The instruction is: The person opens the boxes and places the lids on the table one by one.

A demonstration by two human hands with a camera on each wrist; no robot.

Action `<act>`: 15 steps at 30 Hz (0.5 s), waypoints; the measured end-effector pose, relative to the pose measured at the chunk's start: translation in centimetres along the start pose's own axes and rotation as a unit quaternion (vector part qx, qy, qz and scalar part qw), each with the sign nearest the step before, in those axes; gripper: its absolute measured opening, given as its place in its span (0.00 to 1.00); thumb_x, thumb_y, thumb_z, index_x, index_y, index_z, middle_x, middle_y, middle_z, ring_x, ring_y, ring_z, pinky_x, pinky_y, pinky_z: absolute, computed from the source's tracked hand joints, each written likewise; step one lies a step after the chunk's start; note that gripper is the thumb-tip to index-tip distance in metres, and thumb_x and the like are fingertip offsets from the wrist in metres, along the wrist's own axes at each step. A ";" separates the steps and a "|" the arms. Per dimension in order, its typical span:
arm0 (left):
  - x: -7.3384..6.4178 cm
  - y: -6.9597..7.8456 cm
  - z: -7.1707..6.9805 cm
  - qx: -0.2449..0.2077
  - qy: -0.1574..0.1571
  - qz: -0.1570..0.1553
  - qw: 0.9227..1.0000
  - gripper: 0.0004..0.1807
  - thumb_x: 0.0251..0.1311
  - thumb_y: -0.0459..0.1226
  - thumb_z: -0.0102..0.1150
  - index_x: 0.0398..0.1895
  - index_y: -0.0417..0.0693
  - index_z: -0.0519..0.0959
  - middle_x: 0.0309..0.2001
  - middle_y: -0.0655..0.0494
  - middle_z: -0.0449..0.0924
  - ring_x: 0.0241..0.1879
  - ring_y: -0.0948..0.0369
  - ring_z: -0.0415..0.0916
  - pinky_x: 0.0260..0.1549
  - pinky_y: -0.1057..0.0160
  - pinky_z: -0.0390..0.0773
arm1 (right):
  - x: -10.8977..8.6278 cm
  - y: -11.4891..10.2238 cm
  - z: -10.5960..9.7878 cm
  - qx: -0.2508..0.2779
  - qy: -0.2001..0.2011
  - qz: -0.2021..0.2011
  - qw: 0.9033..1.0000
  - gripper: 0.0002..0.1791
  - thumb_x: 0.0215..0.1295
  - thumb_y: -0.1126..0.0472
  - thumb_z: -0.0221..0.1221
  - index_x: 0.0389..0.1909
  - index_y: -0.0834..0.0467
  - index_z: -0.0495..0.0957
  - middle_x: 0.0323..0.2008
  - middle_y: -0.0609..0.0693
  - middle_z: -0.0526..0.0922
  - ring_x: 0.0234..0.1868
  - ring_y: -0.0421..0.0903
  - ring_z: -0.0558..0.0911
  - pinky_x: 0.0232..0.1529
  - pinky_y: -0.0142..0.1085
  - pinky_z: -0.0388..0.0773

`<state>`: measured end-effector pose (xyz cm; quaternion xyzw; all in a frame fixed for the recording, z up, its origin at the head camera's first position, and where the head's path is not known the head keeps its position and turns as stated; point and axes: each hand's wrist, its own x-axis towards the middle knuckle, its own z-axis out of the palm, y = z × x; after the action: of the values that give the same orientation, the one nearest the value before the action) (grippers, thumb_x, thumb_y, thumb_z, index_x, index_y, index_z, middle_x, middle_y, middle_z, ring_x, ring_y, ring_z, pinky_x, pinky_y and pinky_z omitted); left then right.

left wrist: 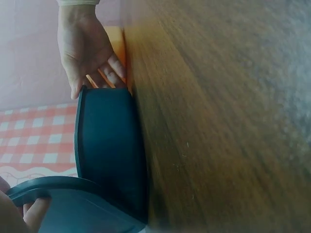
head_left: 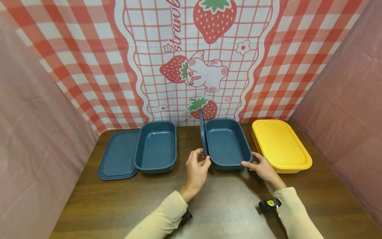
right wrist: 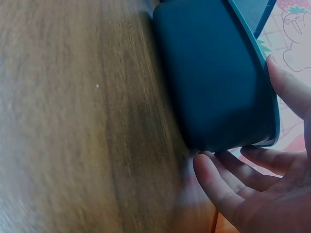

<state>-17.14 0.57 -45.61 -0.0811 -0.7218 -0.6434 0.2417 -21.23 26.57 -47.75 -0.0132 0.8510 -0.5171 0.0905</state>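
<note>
My left hand (head_left: 197, 171) pinches the near end of a dark blue lid (head_left: 202, 131), which stands on edge along the left side of an open blue food container (head_left: 228, 144). Thumb and fingers lie on opposite faces of the lid, as the left wrist view shows. At the container's front right corner, my right hand (head_left: 264, 169) has its thumb on the rim and its other fingers (right wrist: 214, 182) against the outer wall. Nothing lies inside this container. In the right wrist view only its outer side and a bit of the lid show.
Left of centre stands a second uncovered blue container (head_left: 156, 147), with a flat blue lid (head_left: 119, 154) beside it. A yellow lidded container (head_left: 282, 144) is close to my right hand. Behind the wooden table (head_left: 119, 205) hangs a strawberry-print cloth (head_left: 98, 66); pink cloth hangs at both sides.
</note>
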 end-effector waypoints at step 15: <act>0.0 0.0 -1.0 0.056 0.060 -0.048 0.995 0.09 0.56 0.32 0.64 0.40 0.38 0.81 0.33 0.44 0.86 0.29 0.57 0.86 0.28 0.69 0.82 | -0.2 -0.2 0.0 0.002 -0.001 -0.002 1.000 0.42 0.66 0.54 0.62 0.71 0.72 0.54 0.63 0.72 0.69 0.53 0.54 0.79 0.44 0.33 0.82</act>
<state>-16.89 -0.40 -45.59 0.0058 -0.7441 -0.6164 0.2577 -21.01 26.46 -47.55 -0.0149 0.8500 -0.5188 0.0905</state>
